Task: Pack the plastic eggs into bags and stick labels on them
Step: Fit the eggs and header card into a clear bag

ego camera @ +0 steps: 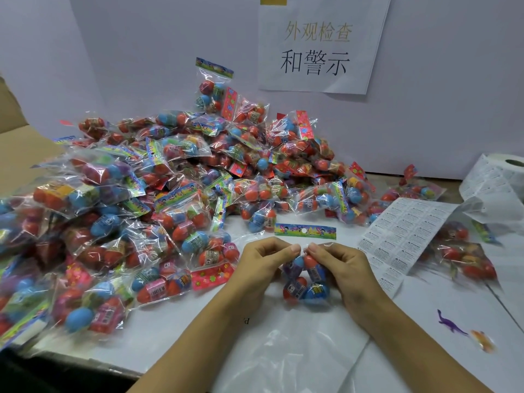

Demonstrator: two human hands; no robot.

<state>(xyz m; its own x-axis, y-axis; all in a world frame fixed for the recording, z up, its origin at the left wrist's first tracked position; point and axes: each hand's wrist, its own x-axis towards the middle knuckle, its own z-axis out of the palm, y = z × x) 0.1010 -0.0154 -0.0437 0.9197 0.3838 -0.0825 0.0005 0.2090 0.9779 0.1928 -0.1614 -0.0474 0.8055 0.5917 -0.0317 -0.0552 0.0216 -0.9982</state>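
A clear bag of red, blue and purple plastic eggs (306, 285) stands on the white table between my hands. My left hand (263, 263) and my right hand (338, 268) pinch its top edge from either side, fingertips almost meeting. Just beyond the fingertips lies a colourful header card (305, 231) with a round hole. A sheet of white warning labels (402, 239) lies to the right, partly over other bags. It runs from a label roll (499, 180) at the far right.
A big heap of packed egg bags (170, 194) fills the left and middle of the table. More bags (465, 259) lie right. A purple toy dinosaur (450, 324), an orange toy (483, 340) and empty clear bags (297, 358) sit near me. A cardboard box (17, 143) stands left.
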